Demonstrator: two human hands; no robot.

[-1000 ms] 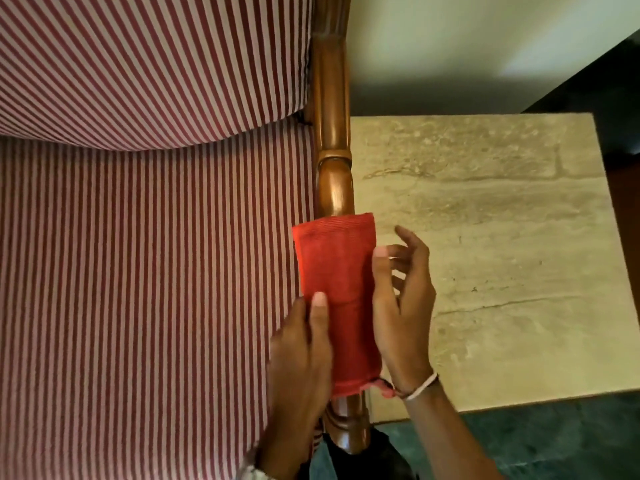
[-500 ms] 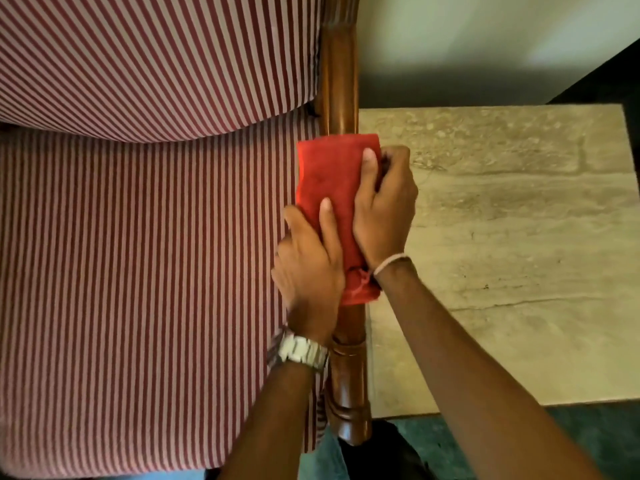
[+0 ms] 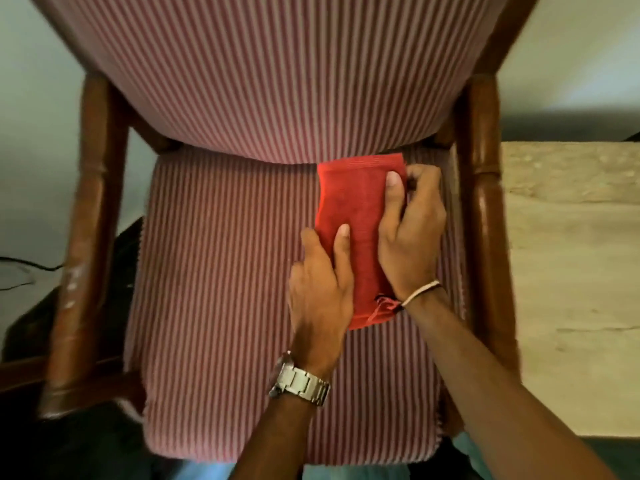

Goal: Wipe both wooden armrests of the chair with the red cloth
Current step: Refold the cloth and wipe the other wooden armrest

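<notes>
The folded red cloth [image 3: 353, 209] is above the striped seat cushion [image 3: 221, 271], right of its middle and close to the backrest. Both hands grip it. My left hand [image 3: 320, 292], with a metal watch on the wrist, has its thumb across the cloth's lower half. My right hand [image 3: 412, 233], with a thin band on the wrist, pinches the cloth's right edge with the thumb on top. The right wooden armrest [image 3: 483, 209] runs just right of my right hand, untouched. The left wooden armrest [image 3: 91, 220] is far off at the left, with pale scuffs on it.
A beige stone-topped table [image 3: 571, 271] stands directly against the chair's right side. The striped backrest [image 3: 277, 74] fills the top of the view. A dark surface with a thin cable [image 3: 20, 268] lies left of the chair.
Both hands slid the cloth up the right armrest, then carried it off the armrest leftward over the seat. The view swung left, so the whole chair now shows.
</notes>
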